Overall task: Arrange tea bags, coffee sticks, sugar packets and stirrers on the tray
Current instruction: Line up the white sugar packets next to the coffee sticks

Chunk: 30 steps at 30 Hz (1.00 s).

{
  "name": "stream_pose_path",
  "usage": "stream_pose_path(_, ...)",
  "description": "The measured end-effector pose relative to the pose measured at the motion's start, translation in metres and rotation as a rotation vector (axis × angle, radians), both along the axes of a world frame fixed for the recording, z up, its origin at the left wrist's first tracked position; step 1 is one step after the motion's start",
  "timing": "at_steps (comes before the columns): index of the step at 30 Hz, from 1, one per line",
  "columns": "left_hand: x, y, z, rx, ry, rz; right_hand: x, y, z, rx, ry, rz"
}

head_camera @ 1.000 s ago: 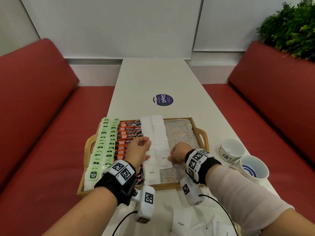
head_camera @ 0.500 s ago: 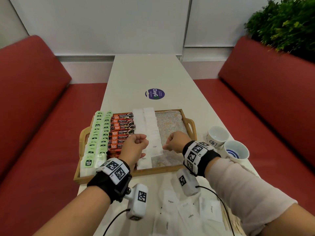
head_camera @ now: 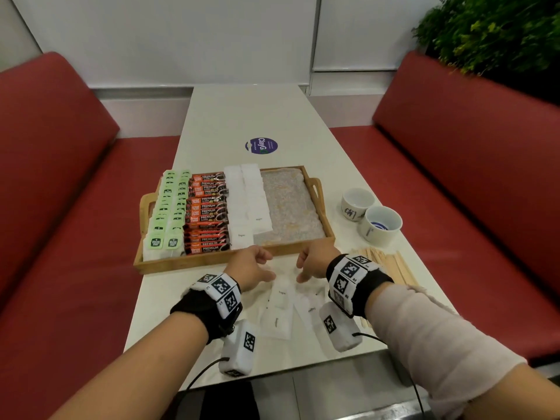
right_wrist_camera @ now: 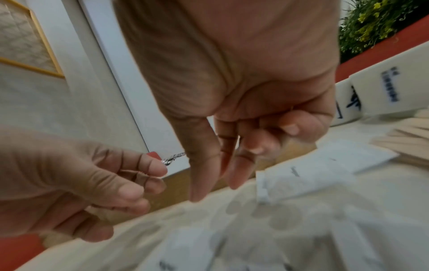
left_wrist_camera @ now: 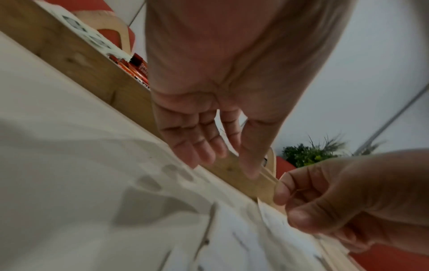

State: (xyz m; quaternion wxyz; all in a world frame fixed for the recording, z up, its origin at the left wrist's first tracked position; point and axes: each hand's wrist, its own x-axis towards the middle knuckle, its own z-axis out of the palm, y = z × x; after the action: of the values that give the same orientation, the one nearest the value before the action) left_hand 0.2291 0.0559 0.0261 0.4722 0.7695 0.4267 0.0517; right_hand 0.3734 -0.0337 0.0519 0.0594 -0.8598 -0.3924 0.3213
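A wooden tray [head_camera: 181, 263] holds two columns of green tea bags [head_camera: 169, 207], a column of orange coffee sticks [head_camera: 206, 213] and two columns of white sugar packets [head_camera: 248, 201]. Its right section shows only a patterned liner [head_camera: 288, 204]. Loose sugar packets [head_camera: 281, 301] lie on the table in front of the tray. My left hand [head_camera: 266, 268] and right hand [head_camera: 304, 269] hover just above them, side by side, both holding nothing. In the left wrist view the left hand [left_wrist_camera: 218, 161] has relaxed fingers pointing down. The right hand [right_wrist_camera: 216, 183] points thumb and forefinger down near a packet [right_wrist_camera: 313, 170].
Wooden stirrers [head_camera: 391, 268] lie in a pile right of my right wrist. Two white cups [head_camera: 357, 203] [head_camera: 382, 225] stand right of the tray. A purple sticker [head_camera: 261, 146] marks the table beyond the tray. Red benches flank the narrow table; a plant [head_camera: 491, 31] is at back right.
Both hands have pulled back out of the tray toward me and now hang over the loose packets on the table. The fists have loosened.
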Motion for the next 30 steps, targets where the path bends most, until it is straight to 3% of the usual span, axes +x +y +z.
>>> stream_pose_path(5, -0.007, -0.022, -0.006, 0.165, 0.424, -0.3, -0.013, -0.023, -0.014, -0.118, -0.112, 0.121)
stream_pose_path(9, -0.008, -0.035, -0.012, 0.247, 0.541, -0.358, -0.022, -0.035, -0.019, -0.12, -0.176, 0.155)
stream_pose_path(14, -0.007, -0.04, -0.015, 0.264, 0.526, -0.302, -0.031, -0.036, -0.019, -0.113, -0.141, 0.16)
stream_pose_path(22, -0.015, -0.023, -0.021, 0.072, 0.353, -0.116, -0.047, -0.036, -0.033, 0.067, -0.026, 0.028)
stream_pose_path(30, -0.02, -0.015, -0.02, 0.095, 0.296, -0.226, -0.038, -0.028, -0.033, 0.149, 0.1, -0.037)
